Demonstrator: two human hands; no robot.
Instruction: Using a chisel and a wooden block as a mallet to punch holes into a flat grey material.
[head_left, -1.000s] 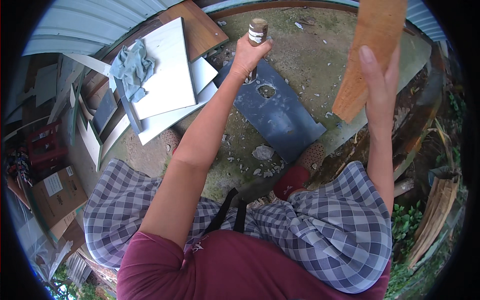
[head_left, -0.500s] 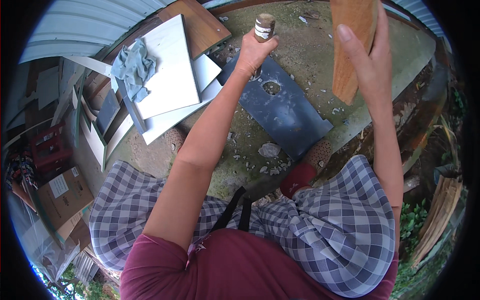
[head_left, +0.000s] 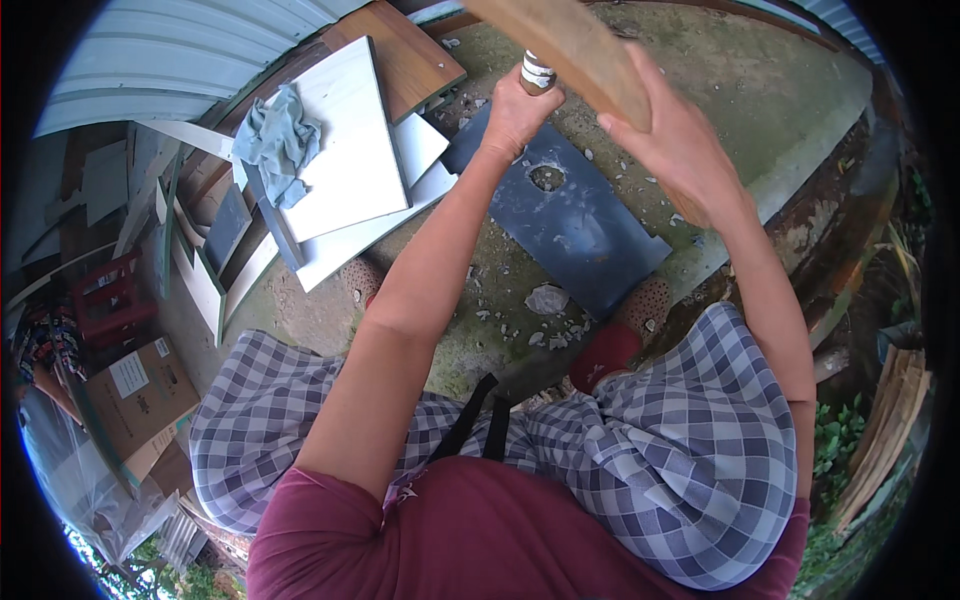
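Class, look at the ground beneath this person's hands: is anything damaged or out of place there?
Yes. The dark grey flat slab on the ground has a ragged hole broken through it, and pale broken fragments lie scattered on the mossy concrete beside its near edge.

Head-worn fisheye camera, looking steeply down over the person's own body.

One view only: it faces the ground from above, with the maroon shirt (head_left: 520, 540) and checked grey-white cloth (head_left: 660, 460) near at the lower edge, both forearms reaching away, and the dark flat slate-coloured slab (head_left: 570, 220) farther off. Straight edges bend toward the rim.
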